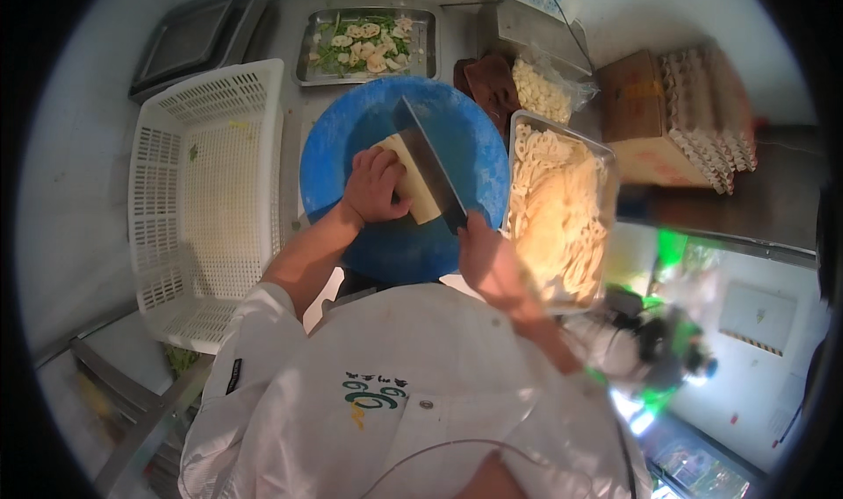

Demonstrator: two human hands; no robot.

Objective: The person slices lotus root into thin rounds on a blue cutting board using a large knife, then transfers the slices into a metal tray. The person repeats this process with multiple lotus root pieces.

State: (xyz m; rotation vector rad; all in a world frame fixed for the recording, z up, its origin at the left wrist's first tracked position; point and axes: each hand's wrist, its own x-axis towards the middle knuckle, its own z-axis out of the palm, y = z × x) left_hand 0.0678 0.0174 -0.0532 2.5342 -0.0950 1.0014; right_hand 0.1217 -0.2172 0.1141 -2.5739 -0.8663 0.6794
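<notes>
My left hand [378, 183] curls over the left side of the block [418, 185] on the blue board [320, 152]. The block's length runs far to near, slanting right. Rightward, my right hand [482, 246] grips the knife [436, 167] alongside.

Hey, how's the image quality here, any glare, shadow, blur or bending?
Head view: fisheye curvature bows the white basket, with black corners; head view: bright glare at lower right, background smeared there; head view: shadow dims part of the round blue surface; head view: right hand slightly soft.
</notes>
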